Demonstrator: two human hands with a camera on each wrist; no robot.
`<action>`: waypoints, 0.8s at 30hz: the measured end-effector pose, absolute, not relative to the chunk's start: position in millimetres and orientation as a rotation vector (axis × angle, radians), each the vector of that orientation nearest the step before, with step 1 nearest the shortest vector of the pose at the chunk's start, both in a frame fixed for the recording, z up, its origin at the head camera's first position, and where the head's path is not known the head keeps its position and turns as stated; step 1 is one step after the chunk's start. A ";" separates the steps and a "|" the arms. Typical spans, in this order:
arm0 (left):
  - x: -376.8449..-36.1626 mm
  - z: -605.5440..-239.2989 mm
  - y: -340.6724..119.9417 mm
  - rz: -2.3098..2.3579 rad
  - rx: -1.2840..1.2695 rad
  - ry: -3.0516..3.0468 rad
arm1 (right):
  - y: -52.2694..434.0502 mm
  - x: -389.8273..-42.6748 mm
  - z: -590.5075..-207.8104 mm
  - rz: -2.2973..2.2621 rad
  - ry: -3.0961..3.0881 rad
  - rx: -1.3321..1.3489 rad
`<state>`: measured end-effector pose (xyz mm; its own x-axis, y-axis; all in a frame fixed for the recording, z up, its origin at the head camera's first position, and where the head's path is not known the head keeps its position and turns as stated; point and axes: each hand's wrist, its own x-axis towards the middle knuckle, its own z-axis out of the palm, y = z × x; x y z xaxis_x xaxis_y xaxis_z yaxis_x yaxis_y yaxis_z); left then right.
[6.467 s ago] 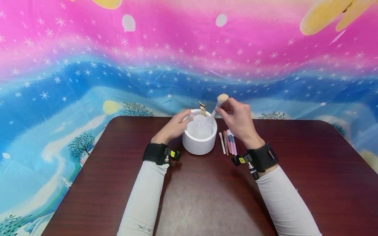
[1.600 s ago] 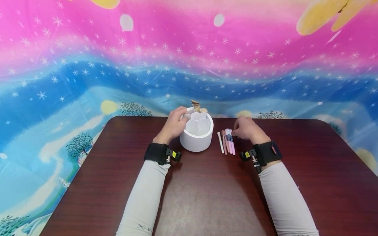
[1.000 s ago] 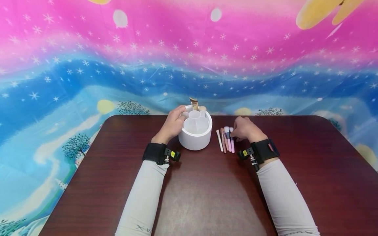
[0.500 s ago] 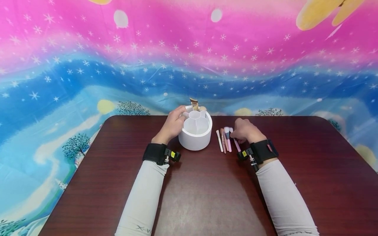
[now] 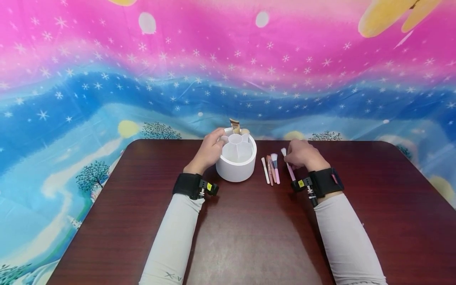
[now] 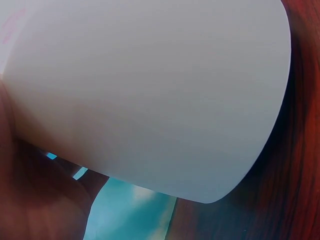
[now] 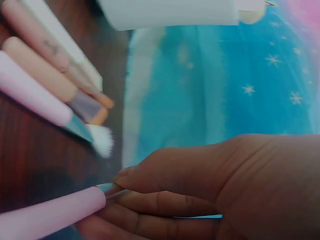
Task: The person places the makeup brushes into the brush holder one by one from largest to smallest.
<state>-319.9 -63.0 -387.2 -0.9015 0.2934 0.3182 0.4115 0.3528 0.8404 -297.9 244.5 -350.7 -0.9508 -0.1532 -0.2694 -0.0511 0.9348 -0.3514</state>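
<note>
The right hand (image 5: 303, 155) pinches a small pink-handled makeup brush (image 5: 289, 167) near its ferrule; in the right wrist view the fingers (image 7: 150, 205) lie curled together along the brush (image 7: 47, 217), thumb on top. The brush is tilted, white bristles up and away from the person, its handle end low by the wrist strap (image 5: 325, 182); whether that end touches the table (image 5: 249, 237) cannot be told. Just to its left the other brushes (image 5: 270, 169) lie side by side on the wood, a white, a peach and a pink-handled one, close together.

The left hand (image 5: 208, 152) grips the white round organiser (image 5: 236, 158) by its left wall, fingers curled over the rim; the left wrist view shows only the white wall (image 6: 150, 90) against the palm. Two brush heads (image 5: 238, 126) stand up from its far compartments; the near compartments look vacant.

The pinch sits far toward the bristle end, so the long handle could swing or slip out of the fingers. The handle also passes close to the lying brushes and could knock them into a roll. The standing brush heads could snag the hand over the organiser.
</note>
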 end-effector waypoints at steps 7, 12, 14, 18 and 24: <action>-320.2 -387.4 -62.3 -1.593 -0.647 -2.487 | 246.3 -294.9 -339.1 -0.580 2.845 -0.212; -320.2 -387.3 -62.4 -1.610 -0.644 -2.487 | 243.6 -292.8 -331.8 -0.686 2.887 -0.247; -320.2 -387.3 -62.4 -1.617 -0.646 -2.485 | 242.7 -292.2 -329.4 -0.739 2.902 -0.260; -320.8 -387.7 -62.3 -1.618 -0.650 -2.475 | 240.6 -290.9 -325.6 -0.846 2.925 -0.296; -321.1 -388.6 -63.1 -1.608 -0.656 -2.473 | 236.7 -288.0 -321.7 -0.952 2.972 -0.332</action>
